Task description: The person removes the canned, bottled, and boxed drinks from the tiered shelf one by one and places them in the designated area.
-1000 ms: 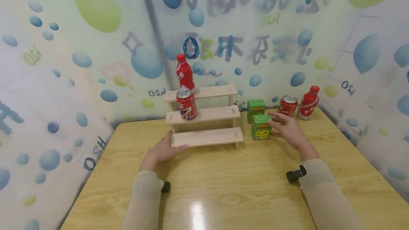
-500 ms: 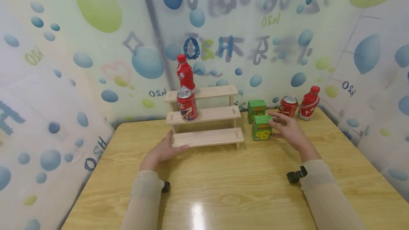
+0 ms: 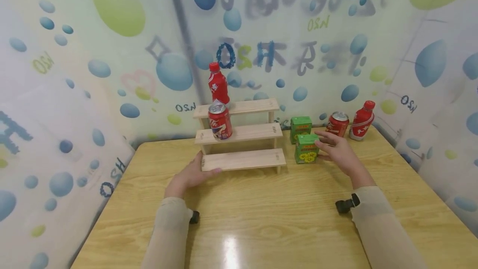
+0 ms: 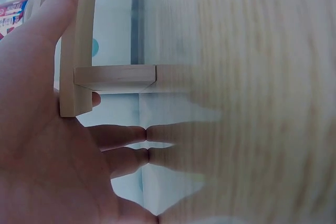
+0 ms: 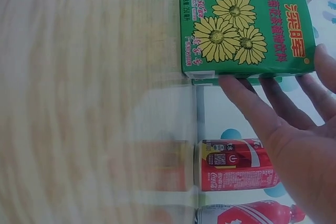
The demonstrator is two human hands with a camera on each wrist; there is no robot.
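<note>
A three-tier wooden shelf (image 3: pixel 242 160) stands on the table. My left hand (image 3: pixel 191 174) grips the left end of its lowest step, thumb along the front edge. In the left wrist view, other fingers (image 4: pixel 118 136) reach down to the tabletop beyond the board. My right hand (image 3: pixel 337 152) touches the right side of a green drink carton (image 3: pixel 306 149), with yellow flowers on its front. Its thumb (image 5: pixel 326 66) lies at the carton's top corner, the fingers straight along the side. A second green carton (image 3: pixel 300 125) stands behind, partly hidden by the first.
A red bottle (image 3: pixel 218 88) stands on the top step, and a red can (image 3: pixel 220 121) on the middle step. Another red can (image 3: pixel 337 123) and red bottle (image 3: pixel 362 120) stand at the back right of the table (image 3: pixel 261 219), near the patterned wall (image 3: pixel 261 24).
Both hands, the shelf and the cartons stay in place. Only the head view shifts slightly.
</note>
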